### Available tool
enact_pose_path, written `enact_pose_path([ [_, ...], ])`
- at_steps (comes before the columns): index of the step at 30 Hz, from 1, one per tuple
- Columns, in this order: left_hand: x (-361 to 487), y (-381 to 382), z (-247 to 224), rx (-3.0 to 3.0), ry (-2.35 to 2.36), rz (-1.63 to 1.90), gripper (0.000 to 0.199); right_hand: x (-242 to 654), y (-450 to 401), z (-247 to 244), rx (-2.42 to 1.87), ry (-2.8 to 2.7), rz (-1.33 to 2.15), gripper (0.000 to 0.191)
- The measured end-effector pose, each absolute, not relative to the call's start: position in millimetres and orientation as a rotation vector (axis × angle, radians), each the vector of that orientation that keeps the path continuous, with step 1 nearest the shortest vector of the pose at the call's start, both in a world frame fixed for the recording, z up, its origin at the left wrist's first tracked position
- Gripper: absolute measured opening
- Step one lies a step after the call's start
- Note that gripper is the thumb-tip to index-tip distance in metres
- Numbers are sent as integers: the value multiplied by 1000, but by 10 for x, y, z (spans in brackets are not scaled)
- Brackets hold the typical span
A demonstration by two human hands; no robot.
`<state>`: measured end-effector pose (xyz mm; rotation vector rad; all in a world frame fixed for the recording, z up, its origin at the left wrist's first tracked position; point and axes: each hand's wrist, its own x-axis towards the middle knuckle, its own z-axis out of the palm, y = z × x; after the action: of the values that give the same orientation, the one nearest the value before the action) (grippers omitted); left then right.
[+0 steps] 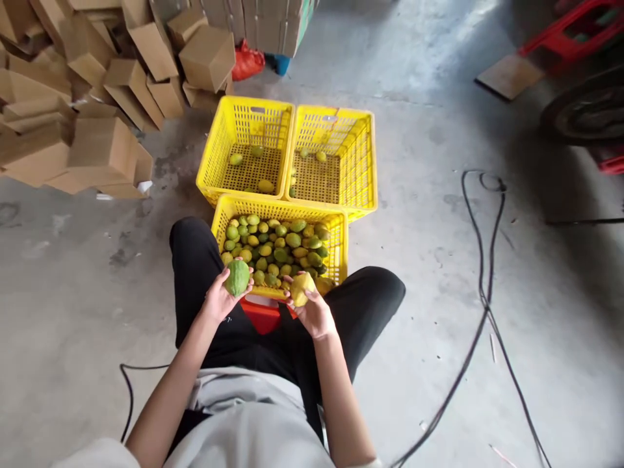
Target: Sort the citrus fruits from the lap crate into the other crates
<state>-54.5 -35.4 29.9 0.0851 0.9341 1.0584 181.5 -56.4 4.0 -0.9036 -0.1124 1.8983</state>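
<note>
In my left hand (221, 298) is a green lemon (237, 278), with the fingers curled round its far side. My right hand (314, 313) grips a yellow lemon (301, 288) between thumb and fingers. Both fruits are held up over the near rim of a yellow plastic crate (340, 253) between my knees. Many green and yellow lemons (280, 255) fill the bottom of that crate. Beyond it stand two more yellow crates, a left one (207, 153) and a right one (368, 159), each with a few lemons on its slatted floor.
Cardboard boxes (102, 149) are heaped at the far left, beside a red bag (247, 62). A black cable (480, 260) lies looped on the concrete floor to the right. A wheel (585, 107) and a red plastic frame (568, 32) show at the far right.
</note>
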Motion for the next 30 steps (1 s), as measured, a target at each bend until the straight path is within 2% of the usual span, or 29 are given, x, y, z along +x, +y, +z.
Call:
enact_pose_path([
  [6,-521,-349,318,18,965,1066,43,1648,-568,-106,-891,-61,1832,36],
  [12,-350,-266,256,-86,990,1045,25,1596,-511,-196,-836,-111,1813,37],
  [17,-333,-250,154,-21,962,1038,25,1574,-513,-200,-890,-170,1874,40],
  [25,-329,-314,-49,213,971,959,29,1559,-483,-212,-879,-210,1859,34],
  [30,-324,-287,0,92,914,955,33,1574,-455,-200,-821,-89,1848,39],
])
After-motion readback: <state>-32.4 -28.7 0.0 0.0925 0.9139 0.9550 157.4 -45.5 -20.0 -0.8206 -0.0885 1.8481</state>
